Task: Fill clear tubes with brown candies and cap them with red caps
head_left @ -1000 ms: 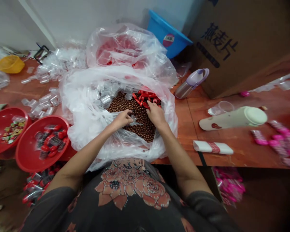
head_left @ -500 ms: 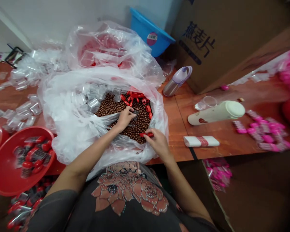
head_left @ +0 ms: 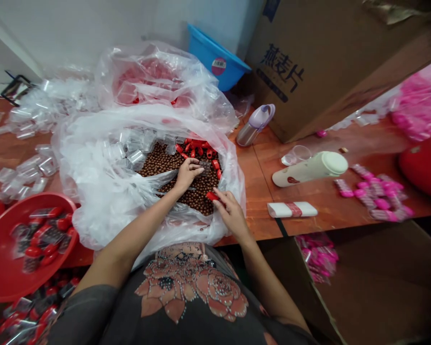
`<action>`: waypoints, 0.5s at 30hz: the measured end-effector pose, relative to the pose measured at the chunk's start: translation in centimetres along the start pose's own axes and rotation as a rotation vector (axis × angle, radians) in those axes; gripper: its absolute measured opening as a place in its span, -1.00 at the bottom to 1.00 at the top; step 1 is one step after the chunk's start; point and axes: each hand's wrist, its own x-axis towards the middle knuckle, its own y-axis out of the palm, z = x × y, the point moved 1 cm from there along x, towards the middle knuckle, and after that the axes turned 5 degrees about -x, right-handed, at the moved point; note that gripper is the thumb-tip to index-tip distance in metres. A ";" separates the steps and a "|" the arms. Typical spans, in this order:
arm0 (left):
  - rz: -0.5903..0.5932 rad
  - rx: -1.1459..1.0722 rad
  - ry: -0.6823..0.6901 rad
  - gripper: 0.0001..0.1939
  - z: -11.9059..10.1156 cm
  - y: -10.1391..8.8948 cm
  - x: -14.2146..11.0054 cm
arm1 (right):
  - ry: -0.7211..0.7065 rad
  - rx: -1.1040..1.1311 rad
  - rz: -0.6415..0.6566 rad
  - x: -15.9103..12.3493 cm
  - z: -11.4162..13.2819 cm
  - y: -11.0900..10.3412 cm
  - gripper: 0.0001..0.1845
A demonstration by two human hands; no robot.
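A white plastic bag (head_left: 89,163) lies wide open in front of me, holding small round brown balls (head_left: 161,158), clear containers (head_left: 136,158) and red caps (head_left: 197,143). Over the balls, my left hand (head_left: 187,175) has its fingers closed on a small clear plastic container (head_left: 204,167); its contents are too blurred to make out. Lower and to the right, at the bag's near edge, my right hand (head_left: 232,213) pinches a red cap (head_left: 211,196) between thumb and fingers. The cap and the container are apart.
A red basin (head_left: 0,258) of filled, red-capped containers stands left. Loose clear containers (head_left: 32,172) lie behind it. To the right are a purple-topped bottle (head_left: 256,124), a pale tumbler (head_left: 305,171), a white packet (head_left: 276,210) and pink-capped tubes (head_left: 380,196). A large cardboard box (head_left: 319,62) stands behind.
My right hand has turned the red cap to a different angle beside the bag's edge. My left hand stays over the balls with the container. The whole view has shifted slightly.
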 end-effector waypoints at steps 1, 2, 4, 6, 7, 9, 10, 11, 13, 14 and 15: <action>0.004 -0.031 -0.002 -0.57 -0.3 -0.1 -0.3 | 0.025 0.035 -0.032 0.1 0.1 -0.1 -0.53; 0.011 -0.056 -0.002 -0.55 -0.7 -0.1 -0.7 | 0.050 0.070 -0.057 0.2 0.2 -0.1 -0.53; 0.041 -0.084 0.003 -0.52 -1.5 -0.3 -1.8 | 0.090 0.136 -0.091 0.5 0.5 -0.2 -0.53; 0.104 -0.090 0.013 -0.52 -2.5 -0.4 -3.2 | 0.109 0.198 -0.115 0.9 0.9 -0.4 -0.52; 0.138 -0.088 0.023 -0.52 -2.9 -0.6 -3.9 | 0.111 0.222 -0.124 1.1 1.1 -0.6 -0.52; 0.188 -0.072 0.036 -0.52 -3.8 -0.9 -5.4 | 0.112 0.251 -0.147 1.6 1.5 -0.8 -0.51; 0.198 -0.061 0.037 -0.52 -4.1 -1.2 -6.1 | 0.111 0.258 -0.159 2.0 1.8 -0.9 -0.52; 0.200 -0.045 0.037 -0.52 -4.3 -1.4 -6.7 | 0.109 0.263 -0.169 2.4 2.0 -1.0 -0.52; 0.203 -0.015 0.029 -0.51 -4.7 -1.9 -7.8 | 0.094 0.279 -0.183 3.3 2.7 -0.9 -0.55; 0.208 -0.007 0.021 -0.51 -4.8 -2.2 -8.2 | 0.077 0.294 -0.176 3.8 3.0 -0.9 -0.57; 0.215 -0.004 0.012 -0.51 -4.9 -2.4 -8.6 | 0.051 0.314 -0.154 4.3 3.5 -0.8 -0.59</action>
